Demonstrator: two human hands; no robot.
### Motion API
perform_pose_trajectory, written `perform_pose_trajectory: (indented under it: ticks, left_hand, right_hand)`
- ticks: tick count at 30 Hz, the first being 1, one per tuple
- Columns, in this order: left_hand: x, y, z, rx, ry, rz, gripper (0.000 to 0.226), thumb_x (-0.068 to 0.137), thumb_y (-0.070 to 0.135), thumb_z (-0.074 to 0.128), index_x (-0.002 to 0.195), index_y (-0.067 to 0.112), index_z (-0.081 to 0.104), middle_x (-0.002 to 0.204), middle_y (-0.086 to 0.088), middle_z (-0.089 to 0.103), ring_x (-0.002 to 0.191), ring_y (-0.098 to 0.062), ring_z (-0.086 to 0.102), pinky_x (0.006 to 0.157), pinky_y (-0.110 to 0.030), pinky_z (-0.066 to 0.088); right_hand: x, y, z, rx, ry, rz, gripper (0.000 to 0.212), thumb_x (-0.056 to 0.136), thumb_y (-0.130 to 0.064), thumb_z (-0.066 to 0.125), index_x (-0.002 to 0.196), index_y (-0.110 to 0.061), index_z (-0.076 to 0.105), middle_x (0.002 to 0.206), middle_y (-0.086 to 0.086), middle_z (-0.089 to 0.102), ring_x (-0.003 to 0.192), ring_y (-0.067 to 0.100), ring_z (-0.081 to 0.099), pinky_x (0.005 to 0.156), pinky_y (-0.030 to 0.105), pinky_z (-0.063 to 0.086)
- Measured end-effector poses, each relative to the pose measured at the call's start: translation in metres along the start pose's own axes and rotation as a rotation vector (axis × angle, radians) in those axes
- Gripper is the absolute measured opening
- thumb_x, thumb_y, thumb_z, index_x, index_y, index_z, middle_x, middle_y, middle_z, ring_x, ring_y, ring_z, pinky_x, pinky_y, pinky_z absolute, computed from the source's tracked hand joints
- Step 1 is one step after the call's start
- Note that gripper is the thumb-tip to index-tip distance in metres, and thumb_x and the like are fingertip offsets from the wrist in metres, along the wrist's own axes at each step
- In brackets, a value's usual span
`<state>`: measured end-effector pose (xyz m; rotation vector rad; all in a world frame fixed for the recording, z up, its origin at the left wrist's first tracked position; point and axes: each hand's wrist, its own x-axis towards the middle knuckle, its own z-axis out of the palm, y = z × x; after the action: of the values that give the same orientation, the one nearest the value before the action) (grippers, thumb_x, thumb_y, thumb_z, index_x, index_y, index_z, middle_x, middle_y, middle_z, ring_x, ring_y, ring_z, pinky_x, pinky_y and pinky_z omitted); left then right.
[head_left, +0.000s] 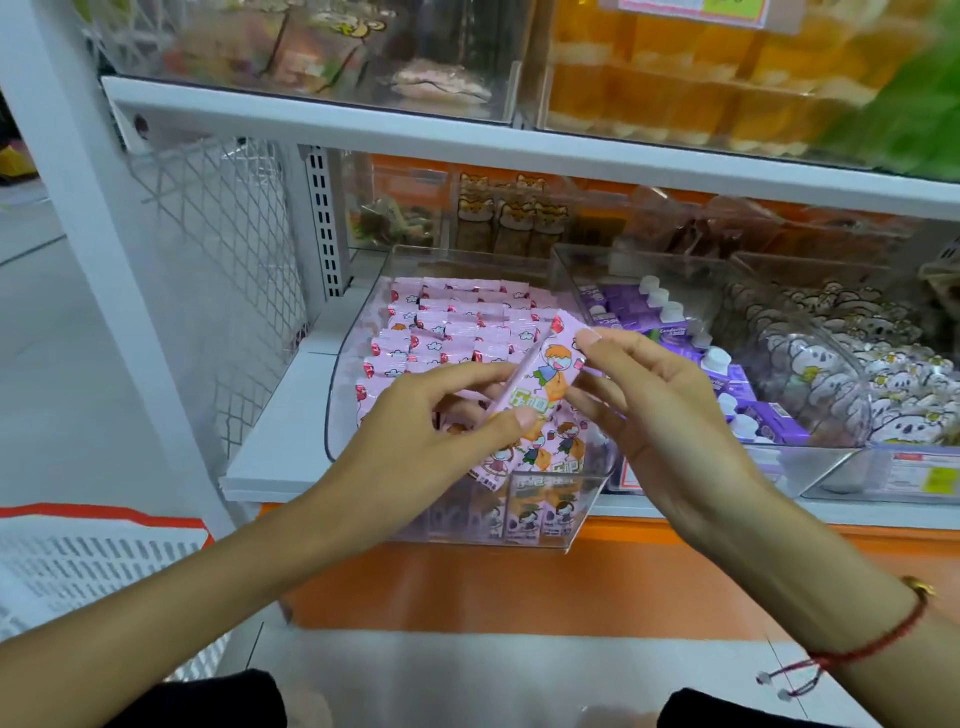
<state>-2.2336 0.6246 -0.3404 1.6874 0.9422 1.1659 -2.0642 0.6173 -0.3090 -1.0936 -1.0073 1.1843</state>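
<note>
Both hands hold one pink snack packet (540, 374) above the clear plastic bin (550, 525) on the white shelf (249, 467). Left hand (431, 436) pinches the packet's lower end, thumb on the front face, fingers curled behind. Right hand (654, 405) grips the upper right edge, thumb tip on the top corner. Packet is tilted, cartoon side facing the camera. Bin is full of the same pink packets (441, 327), stacked in rows. Just right of it, another clear bin with purple cartons (748, 400), then koala-print packets (841, 364). White perforated basket (78, 566) at lower left. Red string bracelet (878, 639) on the right wrist.
</note>
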Motion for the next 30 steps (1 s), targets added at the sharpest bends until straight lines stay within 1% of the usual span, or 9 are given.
perform_pose_trajectory:
  ticks: [6,9,11,15,20,23,26,28,30]
  left_hand:
    - [0.0,-0.003,0.004,-0.097,0.096,-0.056,0.037,0.063,0.048,0.07,0.097,0.035,0.062,0.09,0.022,0.07,0.081,0.002,0.068,0.068,-0.006,0.047]
    - [-0.003,-0.002,0.012,-0.088,0.138,-0.03,0.029,0.069,0.04,0.069,0.09,0.023,0.056,0.088,0.011,0.07,0.079,0.001,0.067,0.07,-0.009,0.048]
    - [-0.007,0.0,0.018,-0.049,0.135,-0.027,0.022,0.075,0.036,0.069,0.09,0.027,0.056,0.089,0.015,0.069,0.085,0.003,0.065,0.073,-0.008,0.047]
    - [-0.013,0.005,0.024,0.051,0.138,-0.023,0.041,0.061,0.056,0.068,0.097,0.04,0.059,0.094,0.023,0.062,0.09,0.007,0.059,0.073,-0.008,0.048]
    - [-0.014,0.01,0.028,0.066,0.117,0.003,0.034,0.071,0.036,0.076,0.102,0.037,0.063,0.096,0.015,0.064,0.083,0.0,0.058,0.07,-0.017,0.054]
    - [-0.014,0.01,0.028,0.068,0.087,0.004,0.035,0.073,0.039,0.073,0.106,0.039,0.062,0.099,0.019,0.067,0.09,0.003,0.062,0.073,-0.012,0.051]
    - [-0.014,0.011,0.025,0.054,0.102,0.044,0.027,0.082,0.026,0.071,0.105,0.035,0.058,0.104,0.021,0.069,0.099,0.005,0.063,0.08,-0.01,0.049]
    - [-0.014,0.012,0.024,0.148,0.122,0.105,0.026,0.085,0.029,0.069,0.107,0.036,0.058,0.109,0.021,0.066,0.107,0.004,0.06,0.088,-0.014,0.048]
    - [-0.015,0.015,0.026,0.227,0.124,0.148,0.032,0.081,0.034,0.074,0.108,0.039,0.058,0.106,0.022,0.063,0.106,0.003,0.057,0.083,-0.011,0.047]
  right_hand:
    - [0.002,-0.003,-0.004,-0.031,-0.146,0.026,0.015,0.089,-0.018,0.06,0.103,-0.019,0.063,0.096,-0.001,0.073,0.09,0.01,0.069,0.079,0.021,0.056]
    - [-0.005,-0.001,-0.004,-0.149,-0.273,0.015,0.01,0.092,-0.017,0.056,0.097,-0.024,0.062,0.091,-0.001,0.072,0.088,0.008,0.068,0.082,0.021,0.055]
    - [-0.011,0.001,-0.004,-0.178,-0.274,-0.02,0.011,0.094,-0.016,0.054,0.101,-0.015,0.062,0.088,0.007,0.069,0.084,0.008,0.065,0.079,0.019,0.056]
    - [-0.015,0.004,-0.011,-0.145,-0.139,-0.116,0.009,0.089,-0.014,0.06,0.096,-0.019,0.057,0.07,-0.008,0.068,0.067,0.003,0.065,0.068,0.017,0.056]
    - [-0.016,0.0,-0.022,-0.187,-0.187,-0.081,0.025,0.086,-0.019,0.062,0.111,-0.013,0.061,0.092,-0.005,0.074,0.083,0.006,0.068,0.077,0.025,0.058]
    - [-0.016,-0.002,-0.025,-0.208,-0.243,-0.09,0.025,0.089,-0.016,0.058,0.113,-0.011,0.062,0.096,-0.008,0.073,0.086,0.003,0.066,0.072,0.021,0.056]
    - [-0.017,-0.003,-0.025,-0.217,-0.173,-0.125,0.021,0.087,-0.017,0.063,0.107,-0.009,0.064,0.096,0.008,0.074,0.082,0.008,0.068,0.074,0.023,0.057]
    - [-0.018,-0.001,-0.022,-0.239,-0.101,-0.147,0.021,0.084,-0.021,0.067,0.1,-0.008,0.064,0.096,0.026,0.068,0.079,0.016,0.066,0.081,0.036,0.058]
    - [-0.02,0.0,-0.017,-0.266,-0.047,-0.183,0.025,0.081,-0.023,0.071,0.097,-0.006,0.064,0.089,0.032,0.064,0.075,0.022,0.061,0.085,0.053,0.051]
